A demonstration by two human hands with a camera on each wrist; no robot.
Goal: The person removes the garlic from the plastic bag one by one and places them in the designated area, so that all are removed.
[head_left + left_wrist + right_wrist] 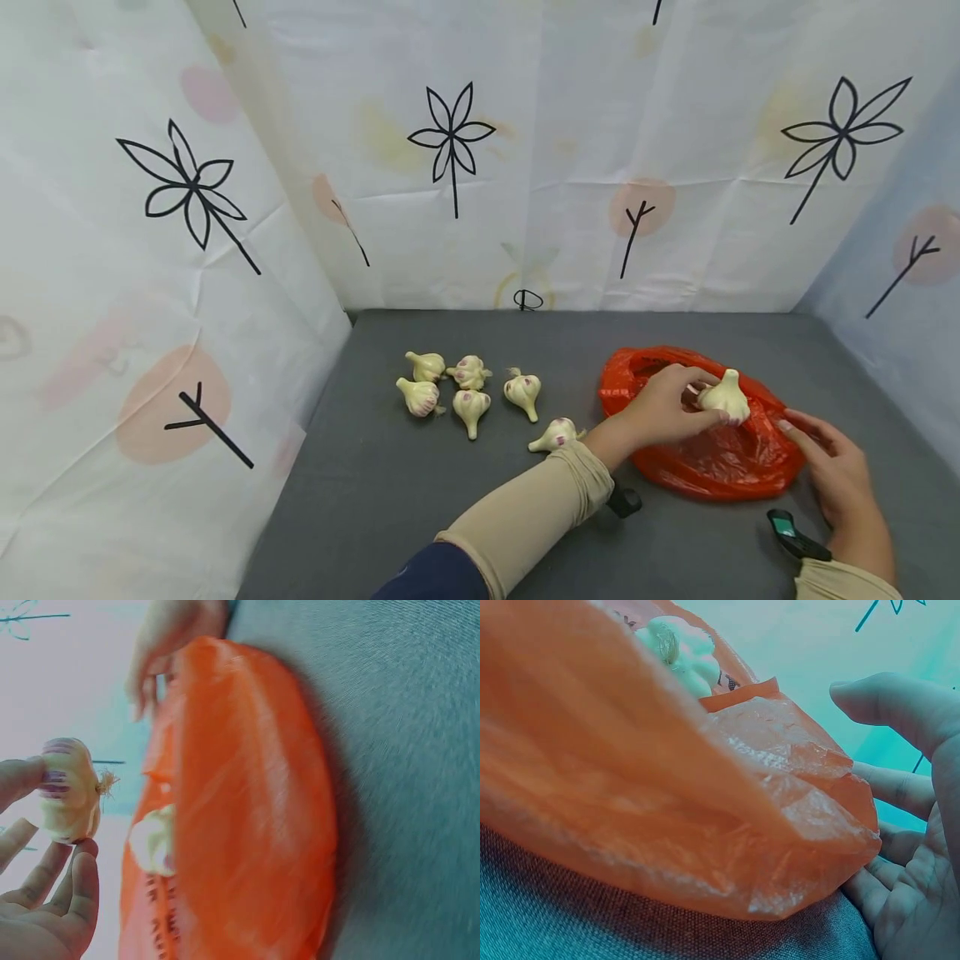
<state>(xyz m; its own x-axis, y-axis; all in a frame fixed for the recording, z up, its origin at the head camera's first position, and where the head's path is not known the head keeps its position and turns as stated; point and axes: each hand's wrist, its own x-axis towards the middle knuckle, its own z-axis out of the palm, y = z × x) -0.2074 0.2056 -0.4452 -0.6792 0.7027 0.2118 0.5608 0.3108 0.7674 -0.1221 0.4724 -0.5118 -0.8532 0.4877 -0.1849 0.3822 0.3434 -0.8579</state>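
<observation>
My left hand (pixel 663 408) pinches a pale garlic bulb (pixel 726 402) by its sides, raised over the mouth of a red plastic bag (pixel 712 475). Purple streaks and a tuft of roots show on this held bulb (pixel 67 791) in the left wrist view. Inside the bag, another garlic bulb (pixel 154 840) peeks past the near plastic wall. At the bag's right edge is my right hand (pixel 836 467), its fingers touching the plastic from outside. In the right wrist view the thumb (pixel 885 697) stands away from the bag, and nothing is gripped.
Several garlic bulbs (pixel 471 408) lie on the grey table (pixel 375 508), left of the bag. One single bulb (pixel 557 435) lies close to my left forearm. Patterned white cloth (pixel 540 250) walls the table at the back and sides.
</observation>
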